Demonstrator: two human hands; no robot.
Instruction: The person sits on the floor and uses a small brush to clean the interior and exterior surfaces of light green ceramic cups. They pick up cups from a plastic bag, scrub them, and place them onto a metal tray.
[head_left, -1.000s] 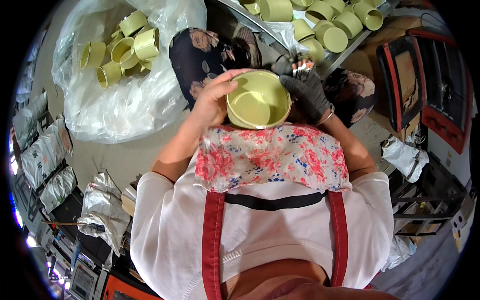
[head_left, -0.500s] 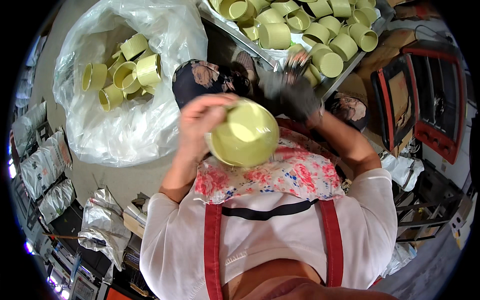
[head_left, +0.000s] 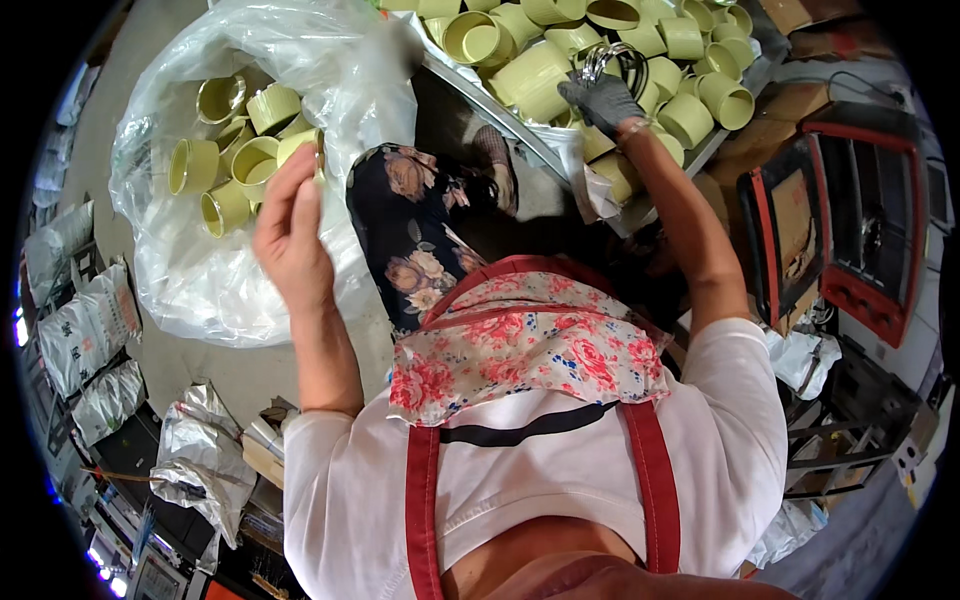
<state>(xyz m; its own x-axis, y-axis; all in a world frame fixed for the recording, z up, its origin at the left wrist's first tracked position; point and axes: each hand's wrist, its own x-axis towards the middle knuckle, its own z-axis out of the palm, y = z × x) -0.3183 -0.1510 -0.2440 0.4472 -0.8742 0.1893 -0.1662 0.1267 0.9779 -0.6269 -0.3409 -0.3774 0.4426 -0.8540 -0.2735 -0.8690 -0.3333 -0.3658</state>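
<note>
My bare left hand [head_left: 295,235] is over the near side of a clear plastic bag [head_left: 330,285], fingers stretched out and holding nothing. Its fingertips overlap a pale yellow-green cup [head_left: 297,146] in the bag, and I cannot tell whether they touch it. Several such cups lie loosely in there, among them a cup [head_left: 220,100] at the far side. My right hand [head_left: 605,105], in a dark grey glove, reaches into a metal-edged tray [head_left: 505,120] of similar cups. It is closed on several thin metal rings [head_left: 612,64]. Its fingertips are beside a large, tilted ribbed cup [head_left: 532,82].
A red-framed black appliance [head_left: 870,220] and cardboard boxes [head_left: 770,110] stand on the right. Silvery packages [head_left: 205,450] sit at the lower left. My knee in floral trousers [head_left: 400,220] is between bag and tray. White plastic sheeting [head_left: 590,180] hangs at the tray's near corner.
My left hand has moved left to the bag and let go of the cup it held. Another cup shows at the bag's far side. My right hand has moved up into the tray, keeping the rings.
</note>
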